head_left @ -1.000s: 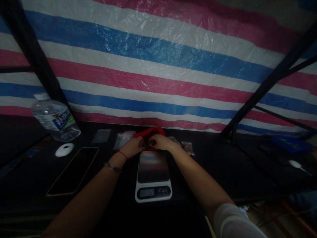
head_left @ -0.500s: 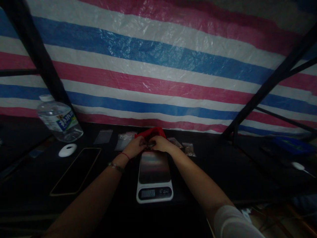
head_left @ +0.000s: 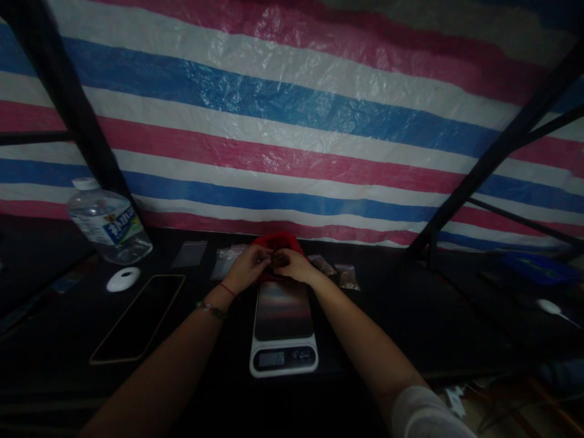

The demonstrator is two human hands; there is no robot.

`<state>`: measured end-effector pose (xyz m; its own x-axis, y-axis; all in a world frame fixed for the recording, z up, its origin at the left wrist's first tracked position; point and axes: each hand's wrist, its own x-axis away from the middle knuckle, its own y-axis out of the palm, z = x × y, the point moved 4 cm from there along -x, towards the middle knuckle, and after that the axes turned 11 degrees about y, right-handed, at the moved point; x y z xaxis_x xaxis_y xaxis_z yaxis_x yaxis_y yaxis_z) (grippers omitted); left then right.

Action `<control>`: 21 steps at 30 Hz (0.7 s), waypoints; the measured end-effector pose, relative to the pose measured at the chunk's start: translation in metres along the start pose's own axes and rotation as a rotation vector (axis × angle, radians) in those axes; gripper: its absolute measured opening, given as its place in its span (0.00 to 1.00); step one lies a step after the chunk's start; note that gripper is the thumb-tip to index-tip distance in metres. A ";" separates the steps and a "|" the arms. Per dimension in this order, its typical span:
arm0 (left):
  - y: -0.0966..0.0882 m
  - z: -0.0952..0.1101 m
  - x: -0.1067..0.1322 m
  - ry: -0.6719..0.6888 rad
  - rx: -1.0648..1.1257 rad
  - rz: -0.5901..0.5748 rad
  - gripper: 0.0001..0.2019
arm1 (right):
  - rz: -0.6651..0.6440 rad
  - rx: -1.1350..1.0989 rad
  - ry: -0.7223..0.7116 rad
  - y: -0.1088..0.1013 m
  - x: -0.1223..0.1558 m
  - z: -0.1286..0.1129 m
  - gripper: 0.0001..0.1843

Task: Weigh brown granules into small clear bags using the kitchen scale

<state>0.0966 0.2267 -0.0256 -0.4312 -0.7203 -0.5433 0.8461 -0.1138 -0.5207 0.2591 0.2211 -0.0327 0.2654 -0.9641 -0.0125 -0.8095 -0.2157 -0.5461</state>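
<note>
Both my hands meet just beyond the scale, over the front of a red open bag or pouch. My left hand has its thumb and fingers pinched together at the pouch's left side. Curled in from the right, my right hand has its fingers on a small dark brown clump, too dim to name. What the left fingertips pinch cannot be made out. Nearest me is a white kitchen scale with a dark shiny plate and a lit display; its far edge lies under my hands.
Right of the pouch lie small clear bags with brown contents. Clear plastic bags and a flat one lie left. Further left are a phone, a white oval object and a plastic bottle. Black frame bars slant on both sides.
My hands have shifted slightly over the pouch, and the brown clump between them shows more clearly. The left fingers have drawn a little apart from the right ones. The view has tilted slightly.
</note>
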 end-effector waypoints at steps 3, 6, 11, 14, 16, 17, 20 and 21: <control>-0.006 0.002 0.000 0.009 -0.037 0.064 0.10 | 0.055 -0.091 0.007 -0.002 0.003 0.001 0.20; -0.008 0.001 0.000 0.005 -0.058 0.077 0.10 | 0.117 -0.131 0.018 -0.007 0.005 0.005 0.21; -0.003 -0.001 0.000 0.003 -0.044 0.011 0.10 | 0.164 -0.127 0.030 -0.014 0.011 0.009 0.24; 0.001 -0.002 0.000 0.017 -0.078 -0.064 0.11 | 0.092 -0.172 0.009 -0.014 0.014 0.010 0.32; 0.004 -0.002 0.000 0.038 -0.122 -0.117 0.12 | 0.057 -0.158 -0.018 -0.015 0.017 0.010 0.31; 0.004 -0.002 0.000 0.047 -0.140 -0.143 0.12 | 0.065 -0.142 -0.030 -0.017 0.019 0.010 0.28; 0.005 0.000 0.000 0.059 -0.177 -0.174 0.15 | 0.184 -0.098 -0.039 -0.026 0.026 0.013 0.23; 0.004 0.001 0.000 0.065 -0.180 -0.169 0.16 | 0.208 -0.082 -0.037 -0.028 0.028 0.013 0.23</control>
<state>0.1001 0.2254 -0.0273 -0.5859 -0.6552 -0.4769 0.6937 -0.1013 -0.7132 0.2964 0.2018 -0.0286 0.1061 -0.9831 -0.1493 -0.8884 -0.0263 -0.4582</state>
